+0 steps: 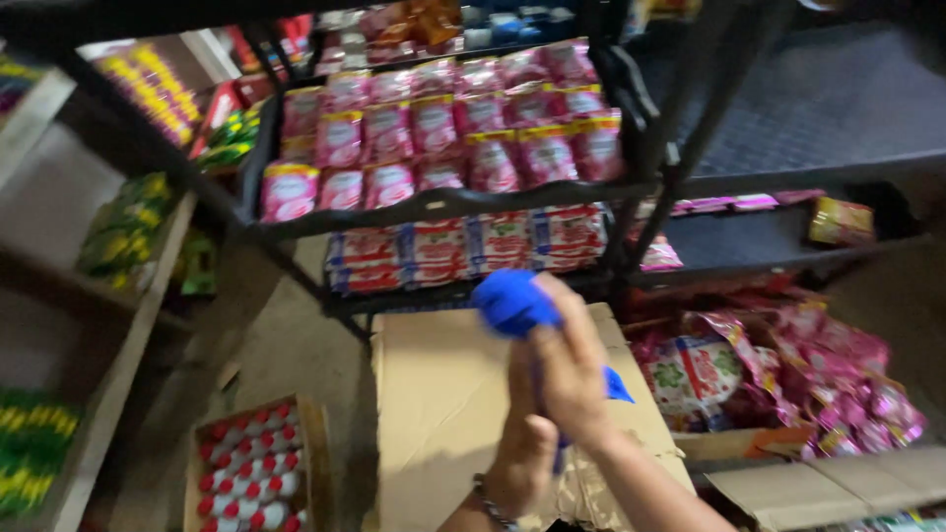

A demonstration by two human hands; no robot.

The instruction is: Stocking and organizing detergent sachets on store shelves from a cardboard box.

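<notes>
Held up nearest the camera, at lower centre of the frame, a bunched blue cloth [514,303] is gripped by both hands: the right hand [574,363] is clenched around its middle, and the left hand [522,455], wearing a wrist bracelet, is closed on the lower end, where a blue corner pokes out to the right.

Behind the hands a large cardboard box [443,414] is seen, its flaps shut. Across the upper centre a black metal shelf rack [443,202] is filled with rows of pink sachet packs [443,133], with red-and-white packets [463,246] on the tier below. At lower right a heap of pink packets [788,374] is spilled in an opened carton. At lower left a small carton of red-capped bottles [251,468] is set on the floor.

A slip is judged possible: the cloth is held loosely bunched, so a trailing end could snag the rack edge or drop onto the box.
</notes>
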